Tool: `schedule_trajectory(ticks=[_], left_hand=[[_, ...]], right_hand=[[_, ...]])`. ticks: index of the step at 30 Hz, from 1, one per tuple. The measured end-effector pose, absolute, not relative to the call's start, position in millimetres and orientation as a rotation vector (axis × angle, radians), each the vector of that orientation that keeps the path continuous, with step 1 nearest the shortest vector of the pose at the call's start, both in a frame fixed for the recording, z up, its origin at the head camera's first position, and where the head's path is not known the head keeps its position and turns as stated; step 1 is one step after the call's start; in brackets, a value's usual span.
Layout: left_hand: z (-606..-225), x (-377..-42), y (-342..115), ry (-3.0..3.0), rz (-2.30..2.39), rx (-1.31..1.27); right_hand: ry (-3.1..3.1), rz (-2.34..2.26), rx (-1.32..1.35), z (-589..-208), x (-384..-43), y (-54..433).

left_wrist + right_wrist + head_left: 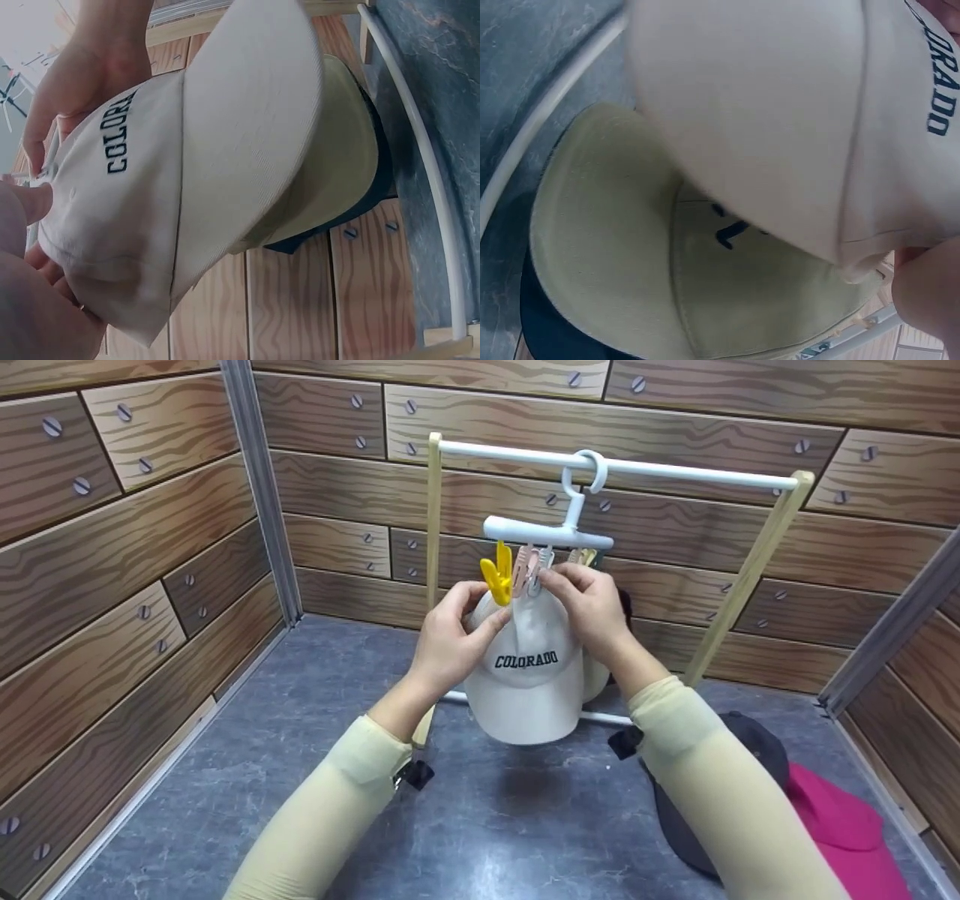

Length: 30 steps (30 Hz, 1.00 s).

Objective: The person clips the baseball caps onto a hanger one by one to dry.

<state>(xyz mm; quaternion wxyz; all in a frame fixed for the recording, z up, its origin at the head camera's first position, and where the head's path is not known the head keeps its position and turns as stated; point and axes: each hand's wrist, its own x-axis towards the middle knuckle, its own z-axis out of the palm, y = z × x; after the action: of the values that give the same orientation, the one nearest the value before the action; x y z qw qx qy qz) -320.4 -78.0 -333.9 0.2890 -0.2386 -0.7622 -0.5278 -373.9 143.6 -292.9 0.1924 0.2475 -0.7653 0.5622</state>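
Note:
A white cap [532, 709] lettered COLORADO hangs brim down below a white clip hanger [547, 532]. My left hand [459, 634] holds the left side of its crown, thumb on the front and fingers behind. At the top of the crown, my right hand [592, 604] pinches a pale grey clothespin [541, 570]; part of that grip is hidden. A pink clothespin [521, 572] stands just left of it, and a yellow clothespin [498, 576] sits above my left thumb. Behind the white cap hangs a pale olive cap [607, 232].
The hanger hooks over the white bar of a wooden-sided rack [697, 471]. A dark cap [547, 322] shows behind the olive one. On the tabletop [315, 690] at right, a dark grey cap [754, 742] and a magenta cap [840, 817] lie partly under my right sleeve.

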Motion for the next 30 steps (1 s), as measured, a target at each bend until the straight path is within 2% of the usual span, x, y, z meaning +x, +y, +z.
schedule_trajectory(ticks=[23, 30], left_hand=[[-373.0, -318.1, -81.0, -1.969, -1.126, -0.565], [-382.5, -315.6, -82.9, -1.938, -1.073, -0.577]], right_hand=[[-2.030, 1.330, 0.925, -344.6, -353.7, 174.7], [-2.041, 1.173, 0.915, -354.2, -349.5, 189.0]])
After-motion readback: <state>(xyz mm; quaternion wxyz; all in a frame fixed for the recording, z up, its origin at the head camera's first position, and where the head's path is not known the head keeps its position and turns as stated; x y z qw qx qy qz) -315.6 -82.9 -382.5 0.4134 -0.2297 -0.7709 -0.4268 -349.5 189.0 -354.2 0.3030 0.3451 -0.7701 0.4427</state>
